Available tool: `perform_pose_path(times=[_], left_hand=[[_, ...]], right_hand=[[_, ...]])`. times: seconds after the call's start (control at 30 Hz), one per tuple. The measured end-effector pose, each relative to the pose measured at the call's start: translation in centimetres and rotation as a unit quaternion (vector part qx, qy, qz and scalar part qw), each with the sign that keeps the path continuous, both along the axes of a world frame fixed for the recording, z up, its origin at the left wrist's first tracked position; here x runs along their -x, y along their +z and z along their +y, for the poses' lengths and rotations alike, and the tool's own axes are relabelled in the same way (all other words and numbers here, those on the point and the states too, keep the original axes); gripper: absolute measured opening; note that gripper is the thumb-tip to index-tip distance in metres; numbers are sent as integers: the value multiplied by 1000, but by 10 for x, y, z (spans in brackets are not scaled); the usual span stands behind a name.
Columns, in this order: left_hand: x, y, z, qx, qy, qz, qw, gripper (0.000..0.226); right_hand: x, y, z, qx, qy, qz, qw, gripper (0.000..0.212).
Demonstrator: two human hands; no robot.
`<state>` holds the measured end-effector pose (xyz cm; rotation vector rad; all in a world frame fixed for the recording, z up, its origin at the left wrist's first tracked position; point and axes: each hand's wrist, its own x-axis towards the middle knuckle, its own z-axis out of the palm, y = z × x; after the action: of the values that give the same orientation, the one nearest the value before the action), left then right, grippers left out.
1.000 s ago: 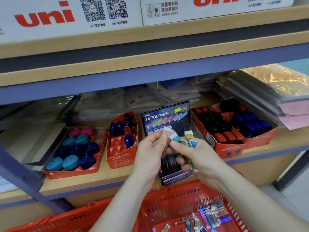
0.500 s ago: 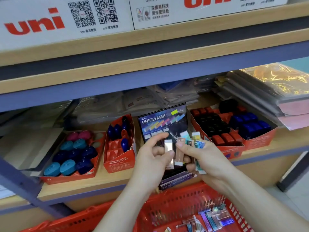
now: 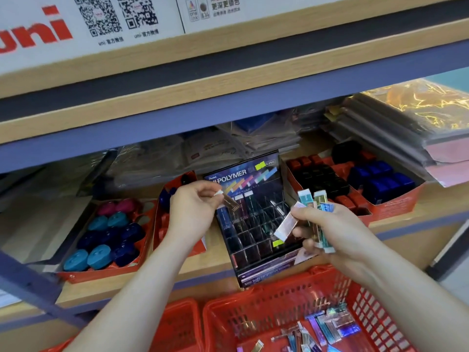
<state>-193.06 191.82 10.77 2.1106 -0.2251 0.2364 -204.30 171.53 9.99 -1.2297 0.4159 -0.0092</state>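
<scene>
The left hand (image 3: pixel 195 207) pinches one eraser (image 3: pixel 228 200) over the display box (image 3: pixel 253 232); the right hand (image 3: pixel 330 229) grips a bunch of erasers (image 3: pixel 313 199), a pale eraser (image 3: pixel 286 223) hanging loosely by its thumb; that one could slip into the basket (image 3: pixel 274 288) below.

A red tray (image 3: pixel 106 271) of round sharpeners, white uni boxes (image 3: pixel 76 29) overhead, wrapped paper stacks (image 3: pixel 396 133) right

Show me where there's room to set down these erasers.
Free: empty slots low in the black Hi-Polymer display box; the red plastic basket's left floor, beside its loose erasers; the wooden shelf edge fronting the orange tray of round sharpeners. Crowded: the orange tray of block sharpeners.
</scene>
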Motion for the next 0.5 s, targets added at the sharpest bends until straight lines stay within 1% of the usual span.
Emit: perform_pose_path(times=[0.13, 0.23, 0.3, 0.4, 0.5], left_hand=[[-5, -6, 0, -102, -10, -33, 994, 14], [-6, -5, 0, -134, -14, -51, 990, 18], [-7, -6, -2, -161, -24, -72, 984, 21], [-10, -10, -7, -230, -54, -123, 964, 23], [-11, -15, -9, -267, -58, -127, 954, 24]], right_hand=[[1, -1, -2, 14, 5, -1, 1000, 13], [0, -3, -3, 26, 2, -1, 1000, 15], [-1, -3, -3, 32, -1, -5, 999, 13], [-3, -2, -1, 19, -7, -7, 1000, 13], [-2, 0, 2, -3, -8, 4, 1000, 10]])
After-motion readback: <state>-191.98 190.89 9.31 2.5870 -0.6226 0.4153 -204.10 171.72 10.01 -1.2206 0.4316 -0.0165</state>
